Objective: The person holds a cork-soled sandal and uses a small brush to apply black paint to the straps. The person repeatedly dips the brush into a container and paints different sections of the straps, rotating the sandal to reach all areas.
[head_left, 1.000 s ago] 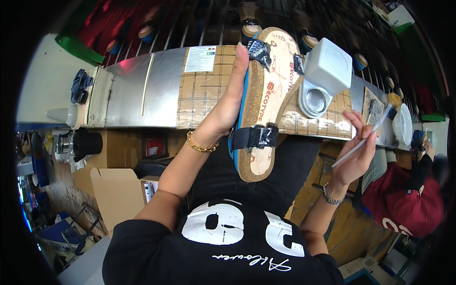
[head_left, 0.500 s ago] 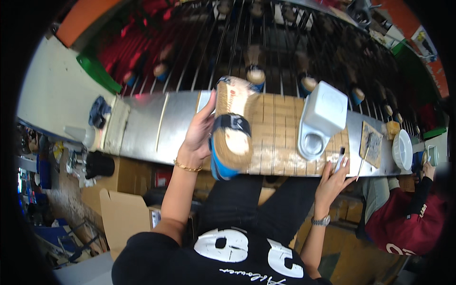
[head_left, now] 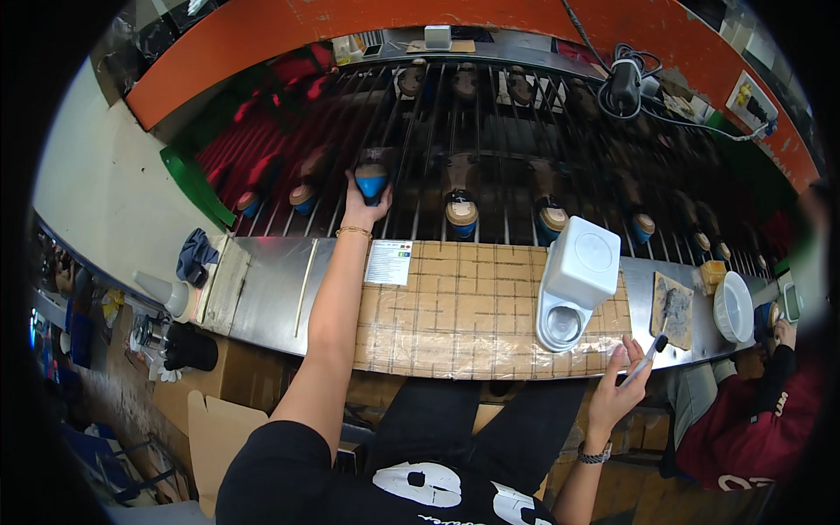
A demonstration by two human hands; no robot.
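My left hand point(head_left: 363, 208) reaches out over the metal-bar conveyor point(head_left: 411, 201), its fingers wrapped around the near end of a shoe on a blue last point(head_left: 372, 181). My right hand point(head_left: 617, 394) is at the bench's front edge, with a small dark-bristled brush point(head_left: 644, 360) held between its fingers, bristles pointing up and right. Just left of that brush stands a white dispenser point(head_left: 588, 258) with a round cup at its front. It rests on a tape-gridded brown board point(head_left: 455, 306).
Several more lasted shoes, one being this shoe point(head_left: 461, 213), lie along the conveyor bars. On the right are a stained pad point(head_left: 672, 308), a yellow sponge point(head_left: 712, 276) and a white bowl point(head_left: 733, 308). A co-worker in maroon point(head_left: 744, 429) sits beyond. At left lies a dark cloth point(head_left: 196, 258).
My left hand has carried the shoe from above the board forward and left onto the conveyor. My right hand still holds the brush, its bristle end now raised. The view has shifted.
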